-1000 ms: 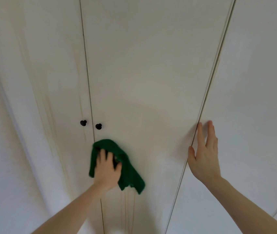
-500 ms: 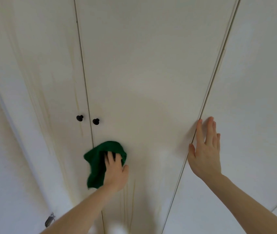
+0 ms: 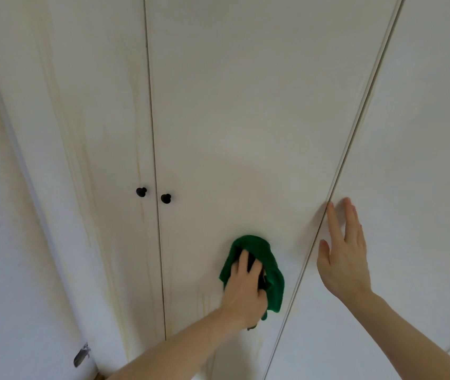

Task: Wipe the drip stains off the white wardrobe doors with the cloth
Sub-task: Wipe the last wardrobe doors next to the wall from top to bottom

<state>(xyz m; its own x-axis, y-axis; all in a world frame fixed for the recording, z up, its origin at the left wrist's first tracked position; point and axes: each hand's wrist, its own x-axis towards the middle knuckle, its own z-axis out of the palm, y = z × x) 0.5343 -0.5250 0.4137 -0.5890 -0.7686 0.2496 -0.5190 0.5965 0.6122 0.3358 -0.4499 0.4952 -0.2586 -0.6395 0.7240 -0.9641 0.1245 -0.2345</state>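
Observation:
My left hand presses a crumpled green cloth flat against the middle white wardrobe door, low and toward its right edge. The cloth bulges above and to the right of my fingers. My right hand rests open, fingers together, on the right door just past the gap between the doors. Yellowish drip stains run down the middle door below the cloth. Longer streaks mark the left door.
Two small black knobs sit on either side of the left door gap. A white wall borders the wardrobe on the left, with a small metal fitting low on it.
My left hand has slid the cloth to the right across the middle door, from near the left gap toward the right gap. My right hand has stayed on the right door.

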